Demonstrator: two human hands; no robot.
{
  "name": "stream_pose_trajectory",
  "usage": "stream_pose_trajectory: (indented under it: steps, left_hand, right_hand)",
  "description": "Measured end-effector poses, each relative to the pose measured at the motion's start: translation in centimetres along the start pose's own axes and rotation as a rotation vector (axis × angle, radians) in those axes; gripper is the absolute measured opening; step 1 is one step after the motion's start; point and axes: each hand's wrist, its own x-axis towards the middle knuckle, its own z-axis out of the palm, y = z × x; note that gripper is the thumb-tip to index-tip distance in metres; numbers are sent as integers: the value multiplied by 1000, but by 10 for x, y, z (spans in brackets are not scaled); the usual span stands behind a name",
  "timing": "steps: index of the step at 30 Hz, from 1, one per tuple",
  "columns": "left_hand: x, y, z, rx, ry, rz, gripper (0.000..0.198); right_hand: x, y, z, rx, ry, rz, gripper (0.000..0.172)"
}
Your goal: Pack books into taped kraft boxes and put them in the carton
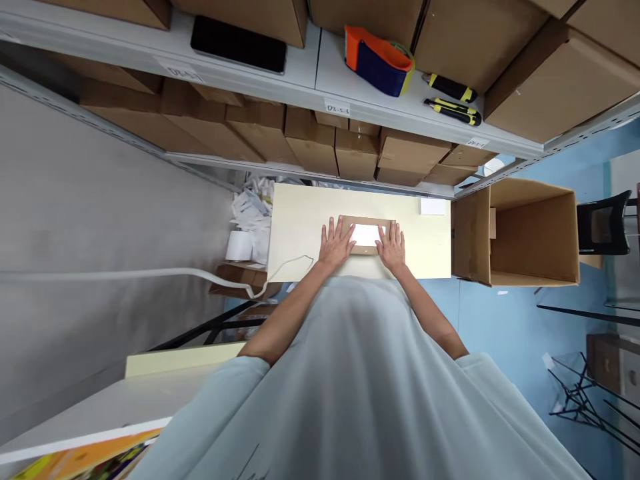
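Note:
A small flat cardboard box lies on the pale yellow table. On its top is a blank-looking white label. My left hand rests on the box's left end, fingers spread, with the thumb and index fingertip by the label's left edge. My right hand lies on the right end, fingers stretched out, its thumb and index finger at the label's right edge. Both palms face down, and neither hand is wrapped round anything.
A white stack of labels sits at the table's back right. An open carton stands to the right. The shelf above holds a phone, a tape dispenser and utility knives. A white cable reaches the table from the left.

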Motion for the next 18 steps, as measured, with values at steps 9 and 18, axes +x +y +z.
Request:
stream_pose_trajectory:
  steps: [9,18]
  left_hand:
    - [10,24,11,-32,-29,80,66]
    - [2,-1,-1,24,-12,-1,63]
  right_hand:
    - [0,-33,7,-20,-2,8,63]
    - [-10,2,3,-13,38,91,62]
